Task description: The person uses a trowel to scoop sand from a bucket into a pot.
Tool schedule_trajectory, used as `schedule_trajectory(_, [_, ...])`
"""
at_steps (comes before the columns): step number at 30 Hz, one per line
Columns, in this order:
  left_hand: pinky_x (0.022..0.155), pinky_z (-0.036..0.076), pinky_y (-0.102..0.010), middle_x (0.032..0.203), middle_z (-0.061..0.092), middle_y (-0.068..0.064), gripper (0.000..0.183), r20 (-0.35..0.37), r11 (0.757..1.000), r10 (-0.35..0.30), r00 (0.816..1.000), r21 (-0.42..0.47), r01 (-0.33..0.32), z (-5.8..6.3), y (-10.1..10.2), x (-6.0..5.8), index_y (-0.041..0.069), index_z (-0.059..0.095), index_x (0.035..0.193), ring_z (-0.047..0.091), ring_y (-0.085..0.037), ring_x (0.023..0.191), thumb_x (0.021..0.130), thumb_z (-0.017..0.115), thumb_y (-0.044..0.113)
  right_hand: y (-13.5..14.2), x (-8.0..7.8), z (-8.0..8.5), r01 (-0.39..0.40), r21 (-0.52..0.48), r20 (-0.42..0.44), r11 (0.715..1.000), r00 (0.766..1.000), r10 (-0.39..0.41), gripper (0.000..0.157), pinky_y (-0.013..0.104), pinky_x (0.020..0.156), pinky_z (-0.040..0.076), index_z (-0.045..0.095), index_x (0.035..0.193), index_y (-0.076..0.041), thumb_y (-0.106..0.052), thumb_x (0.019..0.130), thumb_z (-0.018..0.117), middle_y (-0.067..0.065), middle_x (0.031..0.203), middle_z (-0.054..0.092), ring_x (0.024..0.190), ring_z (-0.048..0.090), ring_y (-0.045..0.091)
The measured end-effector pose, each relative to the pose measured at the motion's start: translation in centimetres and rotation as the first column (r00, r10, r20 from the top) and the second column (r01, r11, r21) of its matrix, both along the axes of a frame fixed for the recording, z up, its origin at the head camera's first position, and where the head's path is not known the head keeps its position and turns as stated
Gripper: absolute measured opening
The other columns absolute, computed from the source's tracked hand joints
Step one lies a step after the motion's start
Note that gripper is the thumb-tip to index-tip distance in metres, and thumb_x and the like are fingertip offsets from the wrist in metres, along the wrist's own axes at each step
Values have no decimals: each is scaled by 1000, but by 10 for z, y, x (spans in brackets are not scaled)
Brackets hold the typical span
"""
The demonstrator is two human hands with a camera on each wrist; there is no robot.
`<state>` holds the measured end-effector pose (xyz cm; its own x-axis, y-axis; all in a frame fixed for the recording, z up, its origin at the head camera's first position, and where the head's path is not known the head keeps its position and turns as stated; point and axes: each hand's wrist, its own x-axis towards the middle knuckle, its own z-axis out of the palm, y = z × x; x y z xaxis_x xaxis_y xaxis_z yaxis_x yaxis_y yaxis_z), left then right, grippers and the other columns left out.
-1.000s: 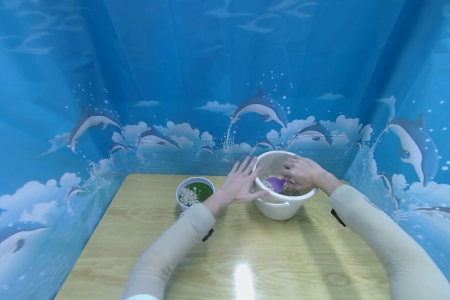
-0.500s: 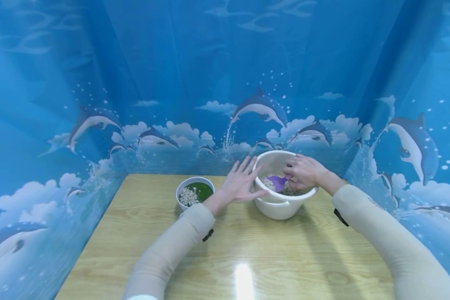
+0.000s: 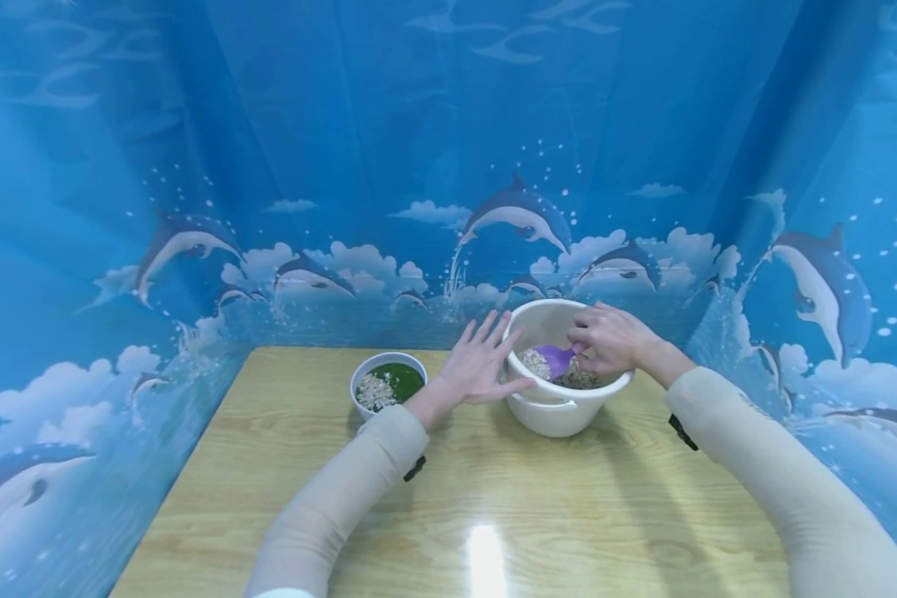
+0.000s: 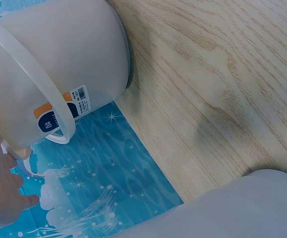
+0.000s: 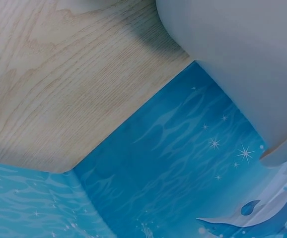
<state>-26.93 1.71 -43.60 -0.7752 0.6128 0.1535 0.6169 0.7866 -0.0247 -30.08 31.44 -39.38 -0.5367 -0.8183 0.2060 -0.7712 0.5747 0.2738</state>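
Pinching the purple scoop (image 3: 556, 360) by its handle with the right grip (image 3: 610, 338), down inside the white bucket (image 3: 564, 419), right by the pale flakes (image 3: 532, 363). Looks light and stiff, probably slick plastic, so worth holding low near the blade. Resting the left grip (image 3: 476, 367), fingers spread, against the bucket's rim; likely too light to sit steady otherwise.

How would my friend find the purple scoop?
Find the wooden table, then the big white bucket near its far edge. Look inside: the right hand holds the scoop, bright purple, unlike the pale flakes beside it.
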Motion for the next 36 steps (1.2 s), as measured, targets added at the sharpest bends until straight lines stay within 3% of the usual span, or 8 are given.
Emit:
schedule_trajectory(14, [135,18,-59,180,9,-16,102,-6,1000,0,1000,-3,0,0,1,1,20,11,172,12,-38,167,97,35,84,7,0,2,-25,-47,-23,999,999,24,22,35,74,50,63,83,-21,-28,77,84,-7,79,56,76,53,13])
schedule_trajectory(21, [135,15,-58,180,7,-15,102,-3,1000,3,1000,-7,-3,0,0,1,20,11,172,12,-38,167,97,34,85,10,1,4,-4,-49,-54,999,999,1,22,30,67,41,61,80,-22,-28,76,82,-7,77,53,73,47,12])
schedule_trajectory(36, [135,18,-59,180,9,-16,102,-14,1000,1,1000,-11,-1,-1,0,0,21,8,172,13,-38,167,97,34,85,17,2,5,-10,-77,-117,997,993,1,23,29,66,38,62,79,-21,-30,74,83,-4,77,58,74,52,15])
